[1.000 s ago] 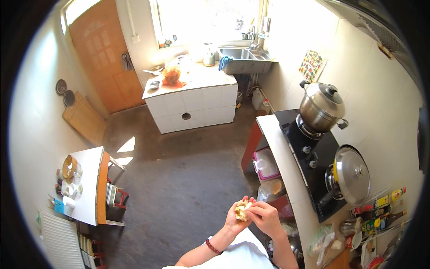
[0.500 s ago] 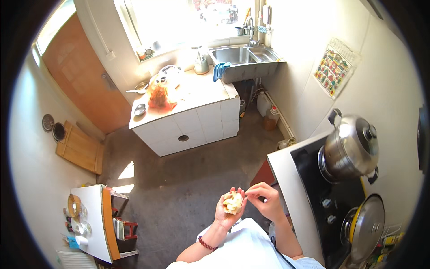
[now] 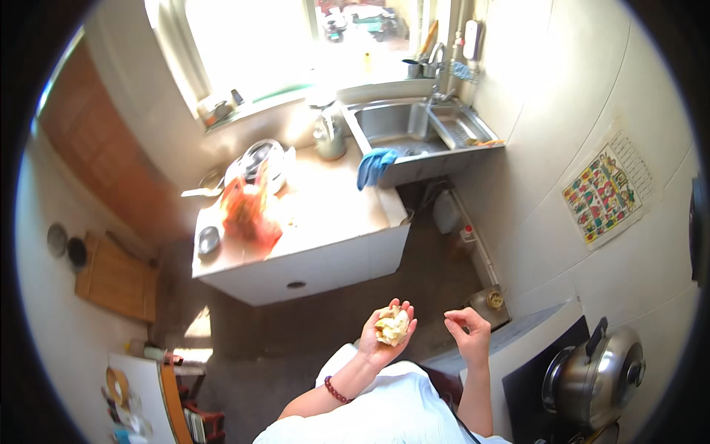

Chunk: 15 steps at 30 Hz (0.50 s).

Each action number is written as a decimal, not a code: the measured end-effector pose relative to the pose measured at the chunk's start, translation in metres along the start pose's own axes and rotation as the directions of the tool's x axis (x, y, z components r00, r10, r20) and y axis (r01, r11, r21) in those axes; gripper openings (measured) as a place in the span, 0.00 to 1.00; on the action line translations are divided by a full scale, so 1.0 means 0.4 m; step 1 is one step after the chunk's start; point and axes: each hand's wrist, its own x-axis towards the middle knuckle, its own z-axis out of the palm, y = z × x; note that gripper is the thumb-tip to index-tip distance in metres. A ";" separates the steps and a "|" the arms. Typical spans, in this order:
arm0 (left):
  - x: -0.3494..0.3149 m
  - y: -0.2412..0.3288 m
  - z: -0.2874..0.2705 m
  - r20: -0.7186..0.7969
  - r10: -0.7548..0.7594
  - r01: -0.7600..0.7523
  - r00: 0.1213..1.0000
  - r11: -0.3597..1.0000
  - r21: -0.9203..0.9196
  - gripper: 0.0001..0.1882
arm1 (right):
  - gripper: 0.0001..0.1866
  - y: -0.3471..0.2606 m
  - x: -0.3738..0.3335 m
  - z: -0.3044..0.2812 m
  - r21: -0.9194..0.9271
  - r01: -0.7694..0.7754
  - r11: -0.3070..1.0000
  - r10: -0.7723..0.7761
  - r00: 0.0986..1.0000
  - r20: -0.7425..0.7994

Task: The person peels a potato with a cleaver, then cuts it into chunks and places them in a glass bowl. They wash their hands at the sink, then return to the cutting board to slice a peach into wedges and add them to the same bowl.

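A pale yellow, crumpled lump of food (image 3: 392, 326) with a touch of green rests on the upturned palm of my left hand (image 3: 379, 340). The fingers of that hand cup it from beneath and stick out past it; its exact kind does not show. Off to the right, apart from the lump, my right hand (image 3: 470, 333) is raised with thumb and fingertips pinched together. Whether something small sits in that pinch I cannot make out.
Ahead stands a tiled counter (image 3: 347, 259) with a red plastic bag (image 3: 248, 214), a metal bowl (image 3: 208, 240) and a kettle (image 3: 329, 137). A steel sink (image 3: 392, 122) with a blue cloth (image 3: 376, 167) adjoins it. A large pot (image 3: 603, 377) sits on the stove at right; a small table (image 3: 140, 377) stands left.
My right hand has drawn away from the lump toward the right. The counter and sink appear larger and nearer, and the stove has shifted lower in the view. The lump stays in my left hand.
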 end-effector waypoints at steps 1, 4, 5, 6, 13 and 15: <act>0.058 0.028 0.048 0.052 -0.037 0.038 0.998 0.999 -0.016 0.11 | 0.05 0.009 0.059 -0.010 -0.016 0.017 1.000 -0.017 1.000 -0.023; 0.211 0.082 0.156 0.021 -0.088 0.089 0.996 0.995 -0.042 0.11 | 0.04 0.040 0.184 -0.048 0.044 -0.155 0.987 0.159 0.983 -0.089; 0.263 0.095 0.192 0.016 -0.106 0.106 0.994 0.994 -0.038 0.10 | 0.04 0.053 0.235 -0.066 0.084 -0.213 0.973 0.221 0.970 -0.103; 0.320 0.109 0.220 0.017 -0.119 0.120 0.993 0.992 -0.033 0.10 | 0.04 0.083 0.284 -0.085 0.134 -0.291 0.947 0.306 0.946 -0.107; 0.705 0.201 0.386 0.147 -0.039 0.054 0.988 0.993 -0.102 0.09 | 0.17 0.249 0.791 -0.156 -0.332 -0.111 0.937 0.129 0.991 0.033; 0.803 0.207 0.449 0.188 0.012 0.021 0.982 0.985 -0.174 0.09 | 0.22 0.218 0.996 -0.156 -0.350 -0.022 0.936 0.076 0.987 0.142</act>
